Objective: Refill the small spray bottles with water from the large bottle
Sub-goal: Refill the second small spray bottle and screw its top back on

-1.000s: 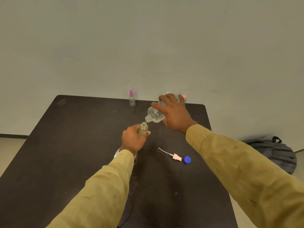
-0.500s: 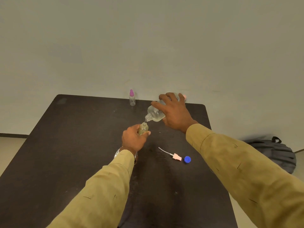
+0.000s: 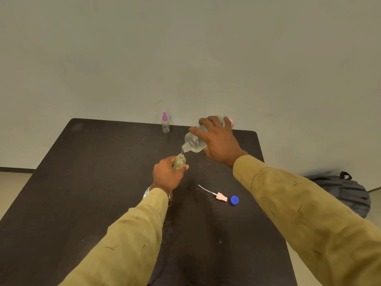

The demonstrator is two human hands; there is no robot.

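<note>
My left hand grips a small uncapped spray bottle upright above the dark table. My right hand holds the large clear bottle tilted down to the left, its mouth just over the small bottle's neck, and a thin stream of water runs between them. A pink spray head with its white tube lies on the table to the right, beside a blue cap. A second small bottle with a purple cap stands at the table's far edge.
A plain wall rises right behind the table. A dark backpack lies on the floor past the table's right edge. Something pink shows behind my right hand at the far edge.
Both hands stay nearly in place. The large bottle remains tilted over the small one with water still running.
</note>
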